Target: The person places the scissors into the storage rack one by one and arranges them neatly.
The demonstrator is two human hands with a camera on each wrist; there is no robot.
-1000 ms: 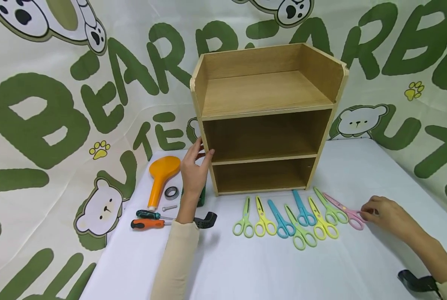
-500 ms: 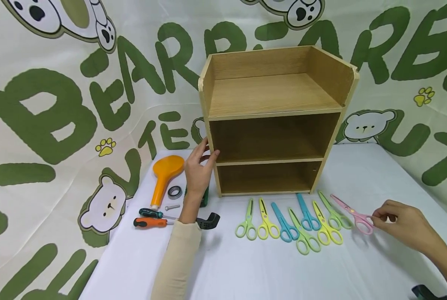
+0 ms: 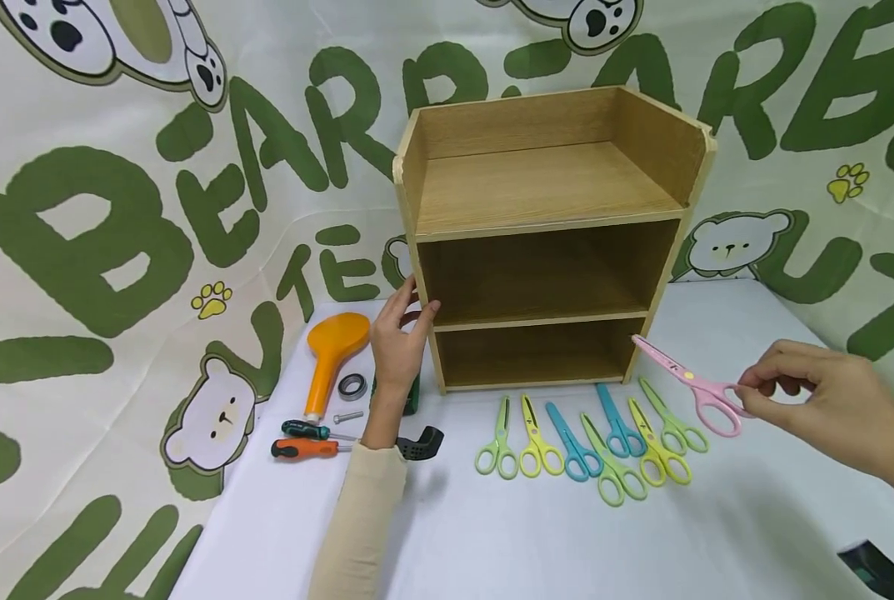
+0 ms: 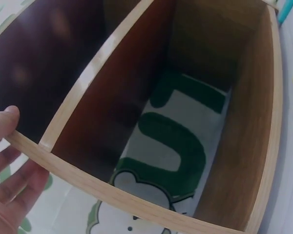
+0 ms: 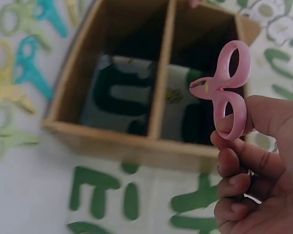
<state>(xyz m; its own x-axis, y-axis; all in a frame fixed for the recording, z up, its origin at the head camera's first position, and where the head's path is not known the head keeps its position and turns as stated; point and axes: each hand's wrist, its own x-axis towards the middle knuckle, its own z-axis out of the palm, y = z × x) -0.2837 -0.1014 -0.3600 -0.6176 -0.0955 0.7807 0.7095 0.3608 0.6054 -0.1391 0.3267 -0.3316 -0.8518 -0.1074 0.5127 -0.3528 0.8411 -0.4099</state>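
Observation:
My left hand (image 3: 396, 350) grips the left side panel of a small wooden shelf unit (image 3: 551, 187). In the left wrist view the thumb lies at the panel's inner edge, with the fingers (image 4: 20, 192) outside it. My right hand (image 3: 829, 408) pinches a pair of pink scissors (image 3: 692, 379) by one handle loop, held above the table. Their blades point left toward the shelf's lower right corner. In the right wrist view the pink scissors (image 5: 216, 87) appear before the shelf's two lower compartments. A row of several green, yellow and blue scissors (image 3: 577, 450) lies in front of the shelf.
Left of the shelf lie an orange round-headed tool (image 3: 330, 350), a dark ring (image 3: 352, 386), a bolt (image 3: 348, 417) and two screwdrivers (image 3: 306, 448). A dark green thing (image 3: 412, 397) is mostly hidden behind my left wrist. A printed cloth (image 3: 79, 250) hangs behind the white table (image 3: 521, 542).
My right hand has lifted the pink scissors off the table from the row's right end, up toward the shelf's right side. The left hand has stayed on the shelf.

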